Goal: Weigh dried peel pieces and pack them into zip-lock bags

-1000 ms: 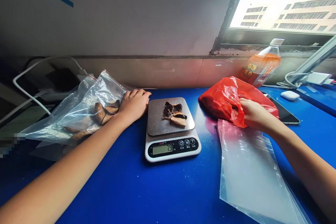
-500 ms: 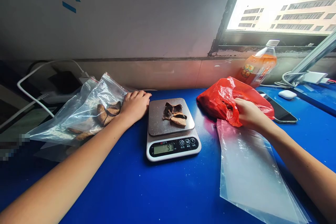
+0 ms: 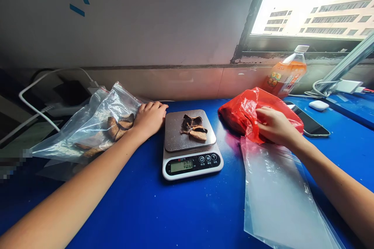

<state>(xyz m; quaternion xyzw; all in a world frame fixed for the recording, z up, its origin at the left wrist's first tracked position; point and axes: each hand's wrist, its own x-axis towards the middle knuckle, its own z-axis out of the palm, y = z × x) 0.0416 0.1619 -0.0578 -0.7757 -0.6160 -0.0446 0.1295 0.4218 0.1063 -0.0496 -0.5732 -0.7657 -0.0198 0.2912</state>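
My left hand [image 3: 150,116] lies on the blue table, fingers loosely extended, between a clear zip bag [image 3: 102,124] and a kitchen scale [image 3: 193,144]. Curled, dried brown pieces [image 3: 118,127] show through the clear bag. A few similar dried pieces [image 3: 194,127] rest on the scale's steel plate, and its display [image 3: 181,165] reads 10.0. On the right, my right hand [image 3: 276,124] is at the mouth of a red plastic bag [image 3: 236,111], fingers curled. Its fingertips are hidden in the folds, so what they grip cannot be seen. Flat clear bags [image 3: 274,194] lie below it.
A bottle of orange drink [image 3: 288,72] stands by the wall behind the red bag. A phone [image 3: 317,122] and a white earbud case [image 3: 318,105] lie on the right. White cables [image 3: 37,105] run at the left, and a charger [image 3: 349,85] sits far right.
My right hand has shifted slightly at the red bag's mouth, and more of its thumb side shows. The scale's reading has risen to 10.0. My left hand stays put.
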